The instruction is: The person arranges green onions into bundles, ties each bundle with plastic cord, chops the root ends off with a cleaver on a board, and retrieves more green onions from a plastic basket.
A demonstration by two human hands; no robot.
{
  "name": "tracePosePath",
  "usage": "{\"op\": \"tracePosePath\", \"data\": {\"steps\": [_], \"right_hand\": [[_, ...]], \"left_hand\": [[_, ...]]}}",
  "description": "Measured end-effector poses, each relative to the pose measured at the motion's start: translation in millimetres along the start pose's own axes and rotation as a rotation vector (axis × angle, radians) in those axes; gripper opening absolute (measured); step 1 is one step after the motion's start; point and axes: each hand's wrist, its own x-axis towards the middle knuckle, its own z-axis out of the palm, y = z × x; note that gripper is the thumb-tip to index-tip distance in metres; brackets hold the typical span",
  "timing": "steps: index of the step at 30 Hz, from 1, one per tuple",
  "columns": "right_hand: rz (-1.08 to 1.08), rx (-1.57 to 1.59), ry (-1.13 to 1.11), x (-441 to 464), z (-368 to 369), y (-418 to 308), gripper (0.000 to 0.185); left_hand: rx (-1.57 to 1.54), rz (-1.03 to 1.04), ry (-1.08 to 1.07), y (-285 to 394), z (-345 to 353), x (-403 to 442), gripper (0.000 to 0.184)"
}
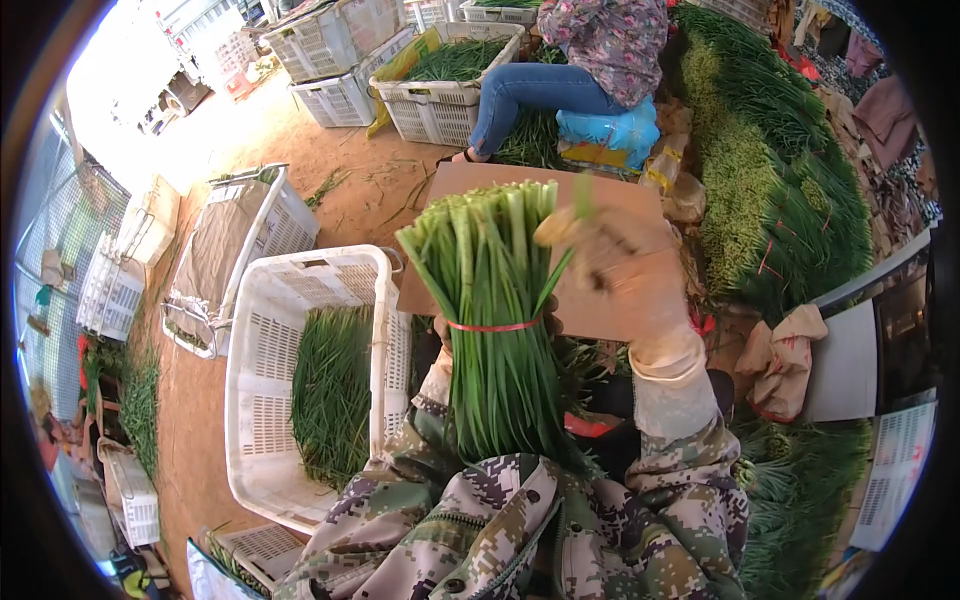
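Note:
A thick bundle of garlic chives (505, 340) stands upright in front of me, pale cut stems at the top and green leaves hanging toward my lap. A red band (495, 326) circles its middle. My left hand (441, 331) is wrapped round the bundle from behind at the band's height; most of it is hidden by leaves. Beside the stem tops on the right is my right hand (625, 250), in a worn, light-coloured glove and smeared by motion. A blurred green bit shows above its fingers, and whether they grip it is unclear. Behind both lies a brown cardboard sheet (470, 178).
Left of me stands a white plastic crate (255, 400) with loose chives inside. More crates (430, 110) stand farther back, near a seated person in jeans (545, 90). Along the right lies a long heap of chives (790, 190). A crumpled brown bag (785, 360) is at right.

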Motion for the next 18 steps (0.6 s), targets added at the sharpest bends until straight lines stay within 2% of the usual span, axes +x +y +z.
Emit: {"op": "tracePosePath", "data": {"steps": [1, 4, 6, 8, 11, 13, 14, 16, 17, 18], "right_hand": [[-0.093, 0.192, 0.157, 1, -5, -5, 0.029], [-0.363, 0.368, 0.721, 10, -31, -53, 0.031], [-0.627, 0.296, 0.554, -11, -112, -71, 0.032], [-0.727, -0.061, 0.486, -45, -186, -79, 0.032], [-0.450, -0.888, 0.745, -73, -136, -66, 0.023], [-0.066, -0.521, 0.595, -92, -109, -29, 0.016], [0.187, -0.619, 0.438, -96, -97, -6, 0.015], [0.199, -1.131, 0.052, -110, -67, 90, 0.026], [0.133, -1.349, -0.133, -116, -52, 138, 0.032], [0.266, -1.081, -0.393, -127, -39, 188, 0.040]], "left_hand": [[-0.007, 0.000, -0.002, 0, -1, 1, 0.073], [-0.035, 0.002, -0.014, 0, -4, 0, 0.074], [-0.055, 0.010, -0.017, 0, -7, -2, 0.075], [-0.075, 0.016, -0.016, 1, -10, -2, 0.076], [-0.102, 0.024, -0.026, 1, -14, 1, 0.077], [-0.116, 0.021, -0.042, 0, -14, 3, 0.077], [-0.129, 0.021, -0.050, 0, -14, 3, 0.078], [-0.158, 0.020, -0.071, -2, -14, 8, 0.078], [-0.177, 0.019, -0.081, -3, -14, 10, 0.079], [-0.191, 0.018, -0.092, -4, -14, 14, 0.079]]}}
